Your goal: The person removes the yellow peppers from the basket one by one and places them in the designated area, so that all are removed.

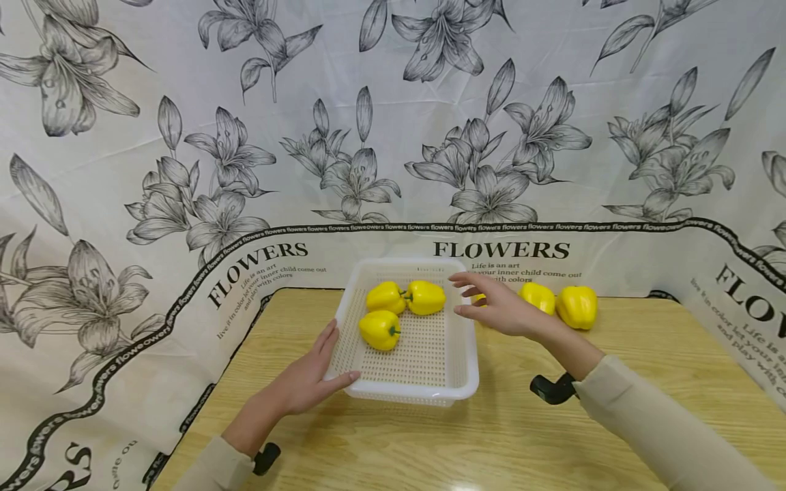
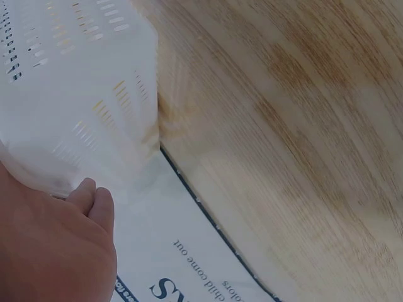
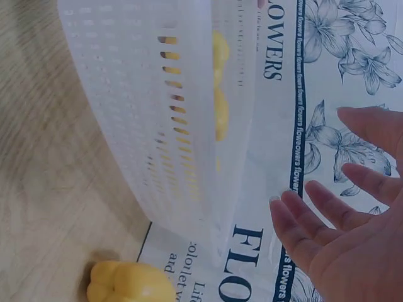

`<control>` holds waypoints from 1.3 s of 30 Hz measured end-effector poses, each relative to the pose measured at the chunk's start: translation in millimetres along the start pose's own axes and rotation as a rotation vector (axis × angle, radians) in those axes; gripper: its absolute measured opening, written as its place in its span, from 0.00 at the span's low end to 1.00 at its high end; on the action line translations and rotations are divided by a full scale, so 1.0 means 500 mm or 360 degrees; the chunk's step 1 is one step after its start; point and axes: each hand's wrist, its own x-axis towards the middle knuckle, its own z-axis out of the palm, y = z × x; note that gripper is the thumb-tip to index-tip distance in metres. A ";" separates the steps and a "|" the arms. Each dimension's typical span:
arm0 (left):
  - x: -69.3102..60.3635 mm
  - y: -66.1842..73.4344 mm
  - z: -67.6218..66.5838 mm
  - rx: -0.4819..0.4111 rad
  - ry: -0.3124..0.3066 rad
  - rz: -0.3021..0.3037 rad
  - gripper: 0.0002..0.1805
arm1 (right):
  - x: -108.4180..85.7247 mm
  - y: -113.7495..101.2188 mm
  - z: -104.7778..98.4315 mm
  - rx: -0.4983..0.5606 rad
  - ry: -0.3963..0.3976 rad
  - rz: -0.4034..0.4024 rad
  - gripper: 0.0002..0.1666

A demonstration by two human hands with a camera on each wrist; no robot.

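A white perforated plastic basket [image 1: 424,368] stands over the middle of the table. Three yellow bell peppers [image 1: 379,330] lie inside it, toward its left and far side. My left hand [image 1: 305,378] holds the basket at its front left corner, thumb over the rim and fingers along the outer side. Over the right rim hovers my right hand [image 1: 497,307], its fingers spread and slightly bent with nothing in them. In the right wrist view that hand [image 3: 352,220] is apart from the basket wall [image 3: 182,126].
Right of the basket, two yellow peppers [image 1: 577,307] sit at the table's back edge, and another pepper [image 1: 478,299] is mostly hidden behind my right hand. A flower-printed cloth [image 1: 381,204] hangs behind the wooden table [image 1: 614,423]. Black straps [image 1: 552,389] show at both wrists.
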 end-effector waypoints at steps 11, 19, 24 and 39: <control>0.001 -0.001 -0.005 -0.0011 -0.0006 -0.0012 0.60 | 0.078 -0.020 0.025 0.0101 -0.0159 -0.0067 0.40; 0.000 -0.002 -0.002 -0.0016 -0.0012 -0.0018 0.59 | 0.131 -0.024 0.044 0.0047 -0.0246 -0.0058 0.39; 0.001 0.000 0.000 -0.0013 -0.0008 -0.0022 0.60 | 0.157 -0.021 0.057 0.0027 -0.0299 -0.0048 0.39; 0.002 -0.001 0.001 -0.0005 -0.0014 -0.0019 0.59 | 0.228 0.001 0.122 -0.0026 -0.0541 0.0105 0.36</control>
